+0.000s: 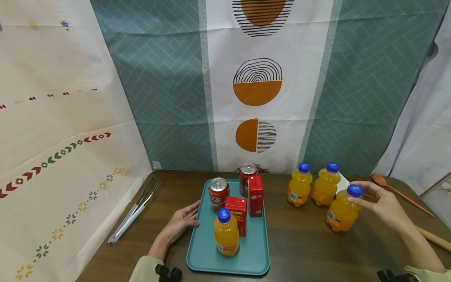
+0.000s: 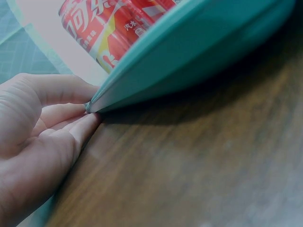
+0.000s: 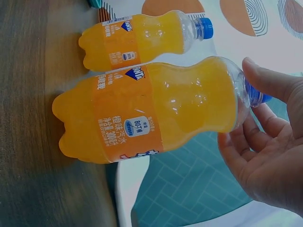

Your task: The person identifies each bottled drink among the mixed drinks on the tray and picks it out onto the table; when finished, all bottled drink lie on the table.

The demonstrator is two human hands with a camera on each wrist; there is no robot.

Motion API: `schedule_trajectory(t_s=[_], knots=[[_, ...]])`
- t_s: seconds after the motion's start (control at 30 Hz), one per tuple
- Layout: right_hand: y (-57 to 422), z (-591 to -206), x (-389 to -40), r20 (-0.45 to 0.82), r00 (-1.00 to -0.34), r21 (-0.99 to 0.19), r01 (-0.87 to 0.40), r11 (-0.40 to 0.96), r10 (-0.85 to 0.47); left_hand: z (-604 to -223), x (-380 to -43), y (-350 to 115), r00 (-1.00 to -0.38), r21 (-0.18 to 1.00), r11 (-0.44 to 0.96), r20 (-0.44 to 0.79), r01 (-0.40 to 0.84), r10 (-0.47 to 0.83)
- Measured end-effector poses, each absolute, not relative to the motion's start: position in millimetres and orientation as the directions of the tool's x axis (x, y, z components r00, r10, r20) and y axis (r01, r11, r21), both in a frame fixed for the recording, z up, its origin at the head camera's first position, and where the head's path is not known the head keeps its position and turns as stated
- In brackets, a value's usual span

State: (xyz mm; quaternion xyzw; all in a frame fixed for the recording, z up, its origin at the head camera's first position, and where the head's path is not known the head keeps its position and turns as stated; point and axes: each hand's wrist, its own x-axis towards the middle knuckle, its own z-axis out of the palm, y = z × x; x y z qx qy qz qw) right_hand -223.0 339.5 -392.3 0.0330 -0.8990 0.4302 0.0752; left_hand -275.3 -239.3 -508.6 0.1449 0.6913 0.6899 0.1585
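Note:
My left hand (image 1: 181,222) pinches the left rim of a teal tray (image 1: 253,246), with thumb and fingers meeting at its edge in the left wrist view. On the tray stand two red soda cans (image 1: 218,194), two red drink cartons (image 1: 256,196) and an orange soda bottle (image 1: 226,235) with a blue cap. At the right, my right hand (image 1: 382,205) holds another orange soda bottle (image 3: 128,111) by its neck, just below the blue cap. This bottle leans slightly; whether its base touches the table I cannot tell. Two more such bottles (image 1: 299,186) stand behind it.
Metal tongs (image 1: 135,213) lie on the brown table (image 1: 292,243) left of the tray. To the right are an orange spoon (image 1: 405,194) and a wooden handle (image 1: 433,238), partly behind my right forearm. A white object (image 1: 342,182) sits behind the bottles. Patterned cloths (image 1: 165,98) hang behind the table.

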Motion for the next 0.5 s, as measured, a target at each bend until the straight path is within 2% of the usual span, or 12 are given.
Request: schedule_trajectory(t_s=[0.3, 0.5], knots=[[340.3, -393.6, -218.7, 0.177, -0.984, -0.774, -0.138, 0.618, 0.003, -509.3, -275.0, -238.4, -0.912, 1.000, 0.005, -0.023, -0.024, 0.409], [338.0, -389.3, -214.2, 0.249, -0.969, -0.811, -0.208, 0.548, 0.001, -509.0, -275.6, -238.1, -0.914, 0.999, 0.000, -0.039, -0.042, 0.403]])
